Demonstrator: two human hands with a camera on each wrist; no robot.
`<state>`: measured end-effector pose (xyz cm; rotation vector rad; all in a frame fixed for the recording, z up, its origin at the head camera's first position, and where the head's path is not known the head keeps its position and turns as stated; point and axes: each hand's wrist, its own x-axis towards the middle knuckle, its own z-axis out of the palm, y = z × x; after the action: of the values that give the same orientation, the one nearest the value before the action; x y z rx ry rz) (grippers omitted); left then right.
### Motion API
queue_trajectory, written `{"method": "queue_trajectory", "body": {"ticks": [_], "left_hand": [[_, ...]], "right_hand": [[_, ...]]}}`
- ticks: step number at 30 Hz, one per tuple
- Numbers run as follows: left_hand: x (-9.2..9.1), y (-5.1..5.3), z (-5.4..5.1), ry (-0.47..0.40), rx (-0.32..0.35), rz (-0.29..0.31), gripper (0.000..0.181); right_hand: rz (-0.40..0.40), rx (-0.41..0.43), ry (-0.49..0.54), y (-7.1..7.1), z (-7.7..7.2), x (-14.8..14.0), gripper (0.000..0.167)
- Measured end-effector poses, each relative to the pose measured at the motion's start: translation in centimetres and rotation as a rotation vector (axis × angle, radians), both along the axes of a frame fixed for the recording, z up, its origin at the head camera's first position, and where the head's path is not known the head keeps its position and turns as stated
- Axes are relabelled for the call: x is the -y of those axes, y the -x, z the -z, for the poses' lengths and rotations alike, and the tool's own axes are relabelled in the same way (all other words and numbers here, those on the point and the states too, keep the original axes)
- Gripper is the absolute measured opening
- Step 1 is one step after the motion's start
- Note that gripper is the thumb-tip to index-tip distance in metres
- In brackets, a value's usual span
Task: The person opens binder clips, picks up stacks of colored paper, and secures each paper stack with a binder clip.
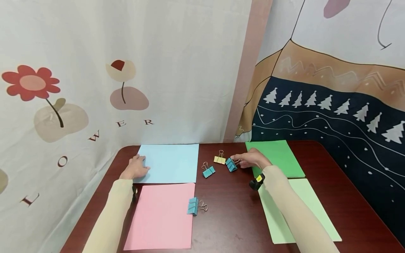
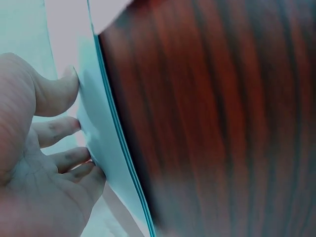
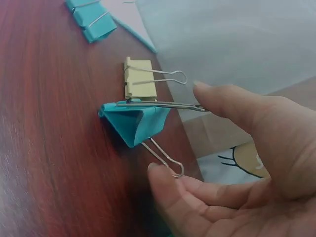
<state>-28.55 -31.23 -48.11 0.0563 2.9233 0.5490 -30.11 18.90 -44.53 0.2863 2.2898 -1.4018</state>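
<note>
Blue clip (image 1: 231,165) with wire handles: the right hand (image 1: 255,159) is pinching it, thumb and fingertips bearing near the handle ends, above the surface (image 1: 231,221) between the blue paper (image 1: 171,163) and the green paper (image 1: 280,154). So shallow a pinch could be letting the clip twist or spring free if the squeeze goes off-centre. The yellow clip (image 1: 219,160) is lying just beside, liable to be knocked; a second clip (image 1: 209,171) is lying nearby. Well apart, the left hand (image 1: 136,167) is resting on the blue paper's left edge, fingers loosely extended; uneven pressure could be skewing the stacked sheets. The right sleeve (image 1: 292,207) is crossing over the pale paper (image 1: 273,216), and any dragging could be shifting it.
</note>
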Motion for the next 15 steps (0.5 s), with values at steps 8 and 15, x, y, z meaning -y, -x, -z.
{"method": "queue_trajectory", "body": {"ticks": [8, 15], "left_hand": [[0.1, 0.1, -0.1, -0.059, -0.024, -0.074, 0.068], [-0.4, 0.3, -0.3, -0.076, -0.03, -0.15, 0.073]], "right_hand": [[0.023, -0.134, -0.029, -0.6, 1.0, -0.7, 0.068], [0.036, -0.263, -0.038, -1.1, 1.8, -0.8, 0.057]]}}
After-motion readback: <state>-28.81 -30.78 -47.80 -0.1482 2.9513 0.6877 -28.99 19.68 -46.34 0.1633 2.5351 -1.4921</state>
